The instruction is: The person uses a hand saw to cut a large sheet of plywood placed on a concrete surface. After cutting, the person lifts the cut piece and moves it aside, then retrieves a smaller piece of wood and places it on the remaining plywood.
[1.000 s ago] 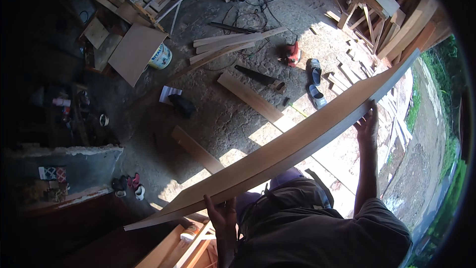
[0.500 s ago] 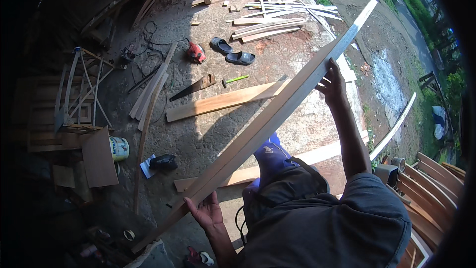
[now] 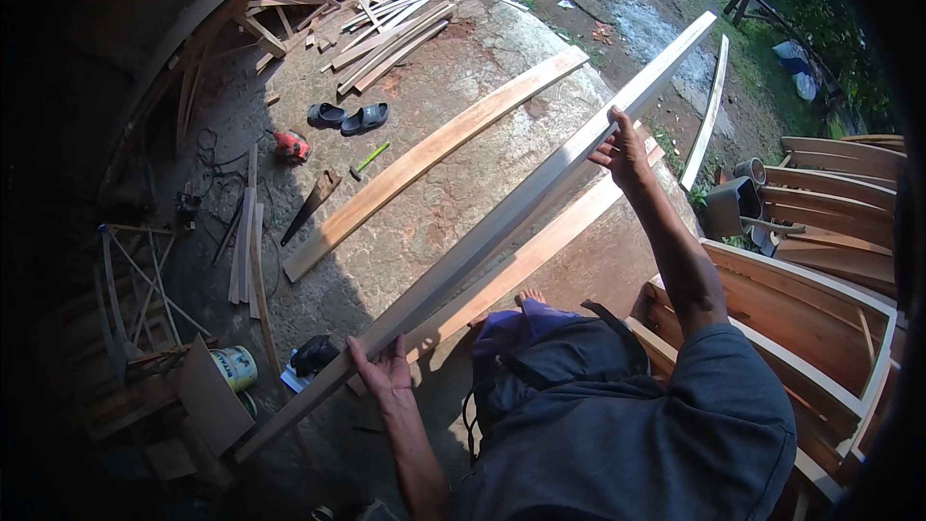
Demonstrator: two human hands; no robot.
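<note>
A long wooden plank point(image 3: 492, 236) runs diagonally in front of me, raised off the ground, its far end up to the right. My left hand point(image 3: 388, 372) holds its lower part, thumb on the near edge, fingers partly hidden. Farther up, my right hand point(image 3: 625, 152) grips the same plank from its right side, fingertips partly behind it. Below it, a second plank point(image 3: 526, 272) lies on the ground, partly covered from view. Another plank point(image 3: 439, 156) rests beyond, with a handsaw point(image 3: 314, 203) and a green-handled hammer point(image 3: 368, 162) to its left.
Dark slippers point(image 3: 365, 119) and a red power tool point(image 3: 288, 147) sit on the concrete. Wood strips point(image 3: 395, 43) are piled at the back. Curved wooden frames point(image 3: 791, 328) stand at right, near a grey container point(image 3: 730, 207). A bucket point(image 3: 233, 367) and leaning board point(image 3: 207, 396) are at left.
My view has turned to the right, bringing more of the wooden frames into sight. The plank stays in both hands, and its face now looks brighter and turned.
</note>
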